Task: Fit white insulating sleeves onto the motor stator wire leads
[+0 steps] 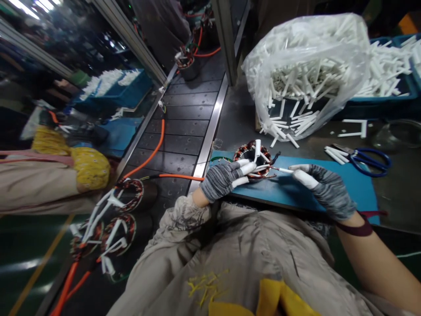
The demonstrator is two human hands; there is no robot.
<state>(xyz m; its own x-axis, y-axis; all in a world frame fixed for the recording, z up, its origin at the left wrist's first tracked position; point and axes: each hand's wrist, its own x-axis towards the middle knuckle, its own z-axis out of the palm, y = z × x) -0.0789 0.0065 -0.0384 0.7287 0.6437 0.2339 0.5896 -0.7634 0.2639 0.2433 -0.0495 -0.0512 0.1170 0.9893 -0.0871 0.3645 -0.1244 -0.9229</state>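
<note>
Grey-gloved left hand (220,181) is closed on white-sleeved leads (262,167) at the wound coil (242,152), over blue mat (360,186). White sleeve (283,170) is pinched by right hand (330,191). Bare mat is left rightward, to its edge.

Own hands (219,181) (332,191): two. Blue scissors (354,156): one. Lower-left stators (140,193): three.
</note>
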